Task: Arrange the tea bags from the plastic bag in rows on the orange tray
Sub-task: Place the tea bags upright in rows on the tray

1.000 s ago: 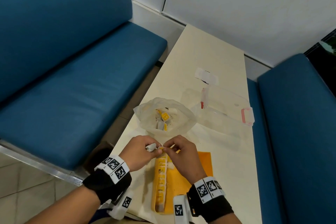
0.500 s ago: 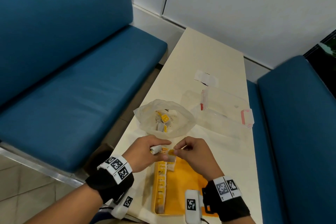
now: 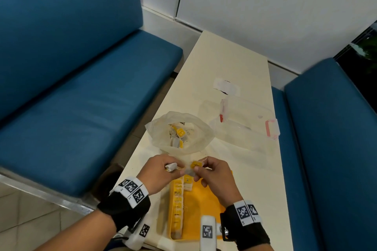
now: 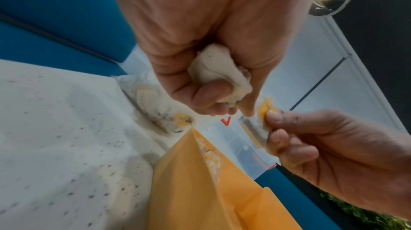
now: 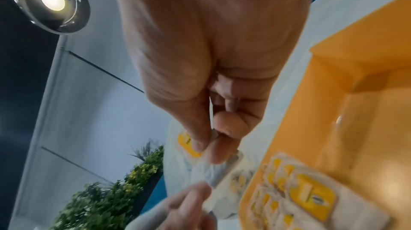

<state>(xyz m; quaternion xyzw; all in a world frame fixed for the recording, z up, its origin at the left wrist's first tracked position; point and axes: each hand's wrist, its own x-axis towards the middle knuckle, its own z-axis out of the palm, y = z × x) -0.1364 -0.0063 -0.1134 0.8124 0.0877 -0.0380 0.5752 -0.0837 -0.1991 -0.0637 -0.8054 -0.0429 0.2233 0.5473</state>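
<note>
Over the far end of the orange tray (image 3: 206,201), my left hand (image 3: 175,169) curls round a crumpled white tea bag (image 3: 171,167), seen squeezed in the palm in the left wrist view (image 4: 220,75). My right hand (image 3: 197,171) pinches a second tea bag (image 4: 255,129) and its yellow tag (image 3: 196,164) between thumb and fingers (image 5: 219,151). A left fingertip touches that bag too. A row of tea bags (image 3: 177,206) lies along the tray's left side, with a second row started (image 5: 302,197). The open plastic bag (image 3: 179,132) beyond the hands holds several more.
A clear plastic box with red clips (image 3: 246,126) lies right of the plastic bag, and a small white sheet (image 3: 226,87) lies farther back. The cream table (image 3: 230,57) is narrow, with blue benches (image 3: 81,98) on both sides.
The hands have drawn slightly apart, the right one pulling the yellow-tagged tea bag away from the bag in the left palm. My right wrist has swung to the right.
</note>
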